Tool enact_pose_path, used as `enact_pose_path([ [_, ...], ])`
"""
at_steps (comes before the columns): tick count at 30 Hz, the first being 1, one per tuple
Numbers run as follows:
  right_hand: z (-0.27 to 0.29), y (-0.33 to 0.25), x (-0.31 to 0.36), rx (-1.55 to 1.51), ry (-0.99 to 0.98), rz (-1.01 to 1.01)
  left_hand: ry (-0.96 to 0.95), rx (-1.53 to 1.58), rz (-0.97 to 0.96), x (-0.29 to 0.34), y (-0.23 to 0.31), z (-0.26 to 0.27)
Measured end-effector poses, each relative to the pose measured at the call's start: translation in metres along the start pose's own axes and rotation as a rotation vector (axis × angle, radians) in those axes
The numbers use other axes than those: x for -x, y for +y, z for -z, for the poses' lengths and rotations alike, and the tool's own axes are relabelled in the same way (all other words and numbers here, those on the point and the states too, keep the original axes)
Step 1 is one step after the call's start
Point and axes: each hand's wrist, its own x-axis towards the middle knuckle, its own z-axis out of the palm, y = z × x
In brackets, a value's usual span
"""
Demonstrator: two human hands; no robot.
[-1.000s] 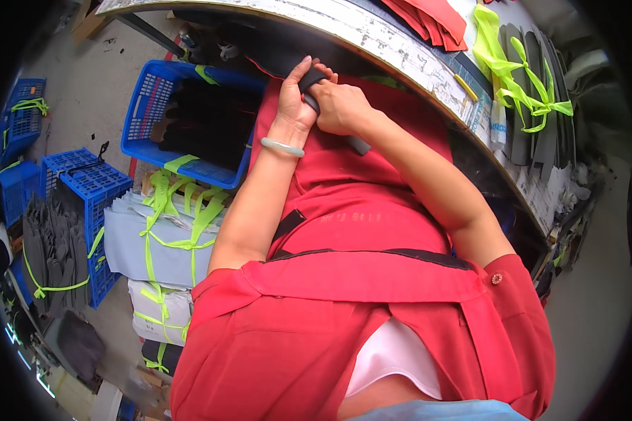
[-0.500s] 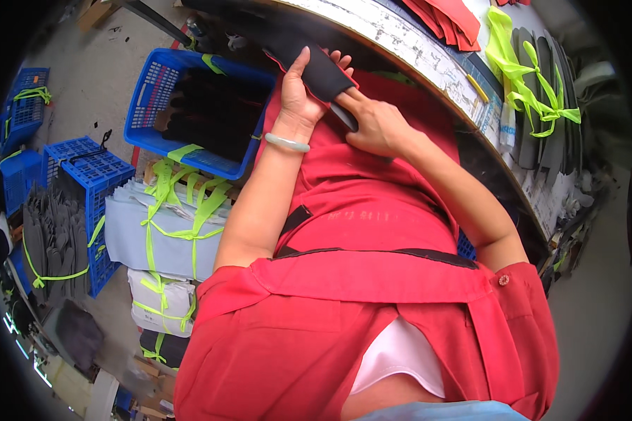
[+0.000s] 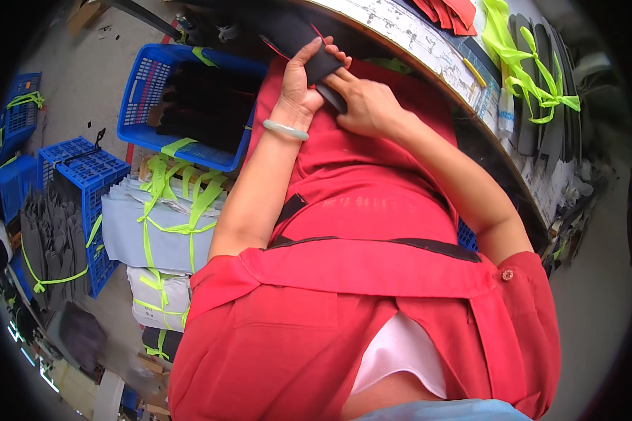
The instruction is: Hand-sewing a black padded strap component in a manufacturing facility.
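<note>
A long black fabric piece [image 3: 324, 63] with red along its edges lies across my left hand [image 3: 299, 84]. My left thumb and fingers wrap round it, and a pale bangle [image 3: 286, 130] circles that wrist. From its near end sticks out a flat, dark grey strip [image 3: 332, 98]. My right hand [image 3: 369, 105] grips there, its fingertips at the black piece's end and the strip under the fingers; how far they reach inside is hidden. Both hands are above the lap of my red apron [image 3: 372, 182].
A blue basket [image 3: 128, 105] of dark pieces stands at the left, above grey-blue bundles [image 3: 137, 224] tied with lime-green strips. At the right runs a worn white worktable [image 3: 400, 42] with a yellow stick [image 3: 474, 72], red fabric [image 3: 448, 15] and tied dark flat pieces [image 3: 551, 98].
Both hands and the black fabric piece have shifted slightly left and up. My left fingers have closed further round the piece, nearer its end.
</note>
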Motion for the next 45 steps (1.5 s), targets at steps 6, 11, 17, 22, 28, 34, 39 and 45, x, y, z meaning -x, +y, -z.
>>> enact_pose_path([
  [6,0.003,0.0,-0.022,-0.002,-0.073,-0.041,0.082,-0.045,-0.009,0.002,0.006,-0.011],
  [11,0.003,-0.002,-0.007,0.033,-0.11,-0.047,0.04,-0.068,-0.056,0.001,0.004,-0.002],
  [17,0.014,0.007,-0.03,0.101,-0.357,-0.031,0.103,-0.044,0.033,-0.004,0.011,-0.005],
  [22,0.009,0.009,0.021,0.165,0.107,0.225,-0.021,0.055,0.064,-0.003,0.013,-0.002],
  [28,-0.012,0.022,-0.025,0.203,0.102,0.181,0.002,-0.007,0.044,0.002,0.005,-0.01],
  [34,0.004,0.013,0.009,0.169,-0.023,0.132,0.037,-0.255,-0.083,0.001,0.008,-0.002],
  [39,-0.014,0.021,-0.041,0.225,0.048,0.179,-0.007,-0.121,-0.073,-0.007,0.013,0.007],
  [45,0.003,0.013,0.015,0.062,0.119,0.156,-0.001,-0.128,-0.001,0.003,0.018,-0.002],
])
